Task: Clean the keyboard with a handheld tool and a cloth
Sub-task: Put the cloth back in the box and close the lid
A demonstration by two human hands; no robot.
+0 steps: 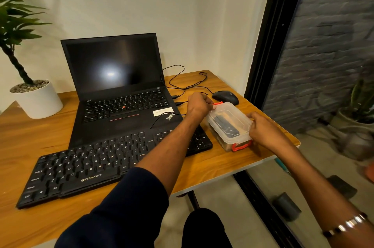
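Table [204, 164]: a wooden top is seen, and all the things are carried on it.
Keyboard [97, 164]: a black keyboard is laid at an angle in front of the laptop [119, 89]; its far edge is overlapped on the laptop's front.
Box [229, 126]: a clear plastic box with a lid and red clips is placed at the right end of the keyboard, near the table's right edge.
Inside the box: a dark long object is seen through the lid; what it is cannot be told.
Left hand [199, 105]: it is closed around the far end of the box, at the red clip.
Right hand [263, 127]: the near right side of the lid is gripped with curled fingers.
Mouse [225, 97]: it is placed just behind the box.
Plant pot [38, 100]: a white pot is placed at the table's far left.
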